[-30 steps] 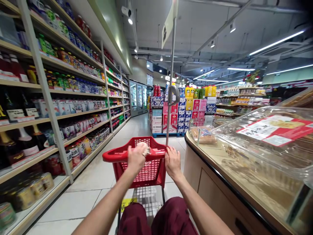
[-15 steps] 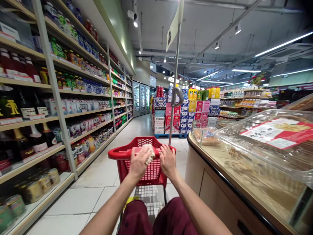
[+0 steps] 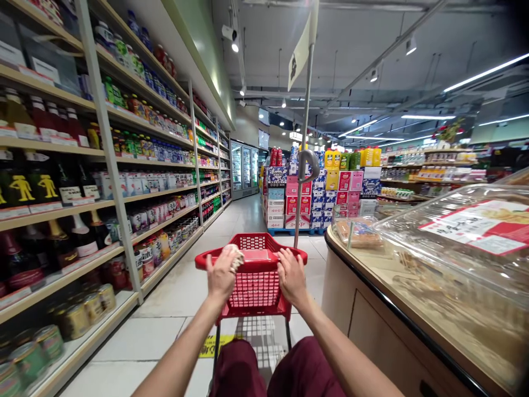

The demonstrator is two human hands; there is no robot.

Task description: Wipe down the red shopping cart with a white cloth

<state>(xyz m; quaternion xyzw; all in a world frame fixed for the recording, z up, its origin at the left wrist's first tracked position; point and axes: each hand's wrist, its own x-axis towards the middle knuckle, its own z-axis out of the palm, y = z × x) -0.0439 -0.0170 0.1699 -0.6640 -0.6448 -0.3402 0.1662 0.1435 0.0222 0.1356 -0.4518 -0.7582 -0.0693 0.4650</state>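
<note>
A red shopping cart point(image 3: 252, 292) with a mesh basket stands right in front of my knees, its handle bar toward me. In my left hand point(image 3: 222, 275) is a crumpled whitish cloth point(image 3: 235, 258), pressed against the left part of the handle. My right hand point(image 3: 291, 274) grips the right side of the handle, fingers curled over the top. Part of the bar is hidden under both hands. A metal pole point(image 3: 303, 127) with a hanging sign and a grey hook rises behind the cart's right side.
Drink shelves point(image 3: 157, 193) line the left side. A wooden counter point(image 3: 351, 286) with clear food packs point(image 3: 454, 237) stands close on the right. Stacked drink cartons point(image 3: 300, 204) are ahead, and glass-door fridges point(image 3: 243, 165) stand farther back. A yellow floor sticker point(image 3: 215, 346) lies beneath the cart.
My left hand with the cloth has slid left along the handle, farther from my right hand. The view has turned slightly left, and the cart sits straighter before me.
</note>
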